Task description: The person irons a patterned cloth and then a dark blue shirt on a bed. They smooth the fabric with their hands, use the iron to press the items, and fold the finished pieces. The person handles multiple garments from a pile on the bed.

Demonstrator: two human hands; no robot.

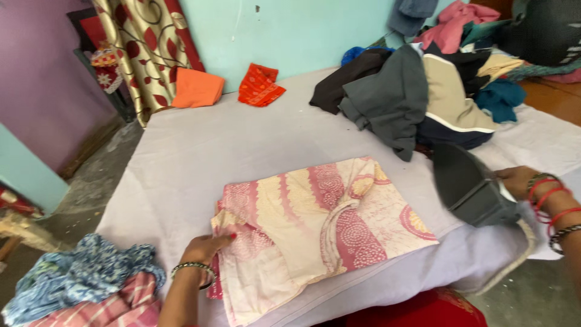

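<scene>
**Soft printed cloth under the left hand, iron held at the right**

The left hand [207,248] lies flat, fingers spread narrow, pressing the near-left edge of the pink-and-cream printed cotton cloth [321,224], which is spread on the pale lilac padded surface [200,151]. The cloth looks light, limp and easily creased, best taken by an edge or corner. To its right, the right hand [519,180] grips the dark grey, heavy-looking iron [469,184], tilted up just beside the cloth. Beyond lies a heap of dark clothes [417,91].
</scene>
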